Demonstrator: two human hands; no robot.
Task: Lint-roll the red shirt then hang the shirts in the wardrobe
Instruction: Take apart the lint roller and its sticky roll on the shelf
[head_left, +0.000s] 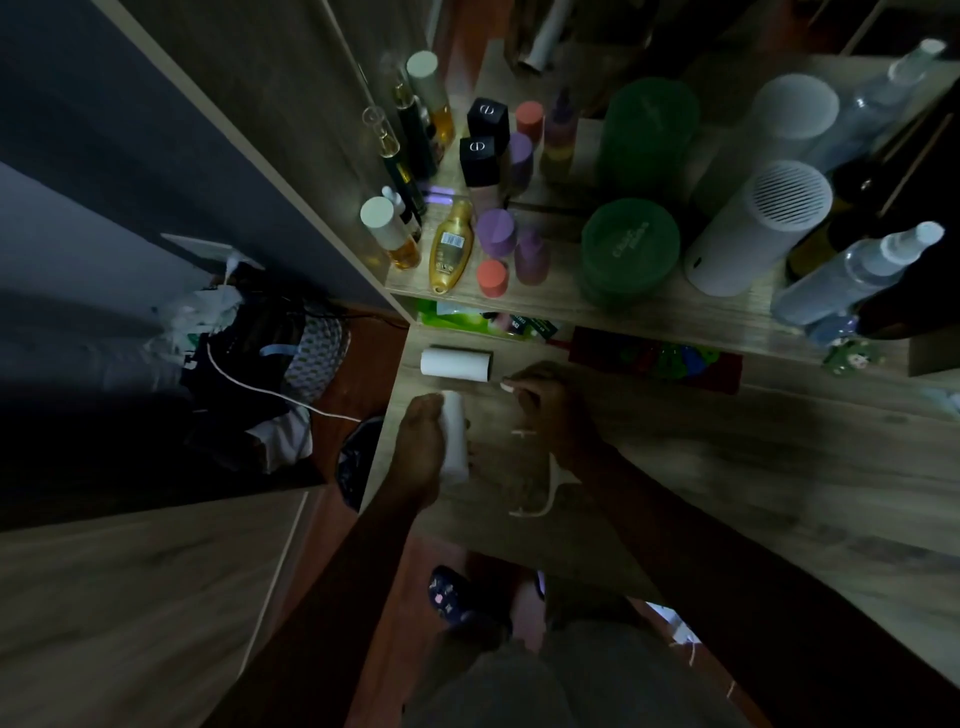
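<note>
My left hand (423, 447) grips a white lint roll (456, 441), held upright just above the wooden desk (727, 467). Right beside it, my right hand (550, 405) is curled around a thin white lint roller handle (553, 486). The handle's hooked end sticks out below my wrist, and a white tip shows between my fingertips. A second white roll (456, 362) lies on its side on the desk just behind both hands. No shirt is in view. The light is dim.
A shelf (649, 306) above the desk is crowded with bottles, purple and pink caps, two green tubs (629, 244) and a white cylinder (753, 228). A mirror stands behind it. Left of the desk are a bag pile (260, 353), a white cable and a dark bin (358, 462).
</note>
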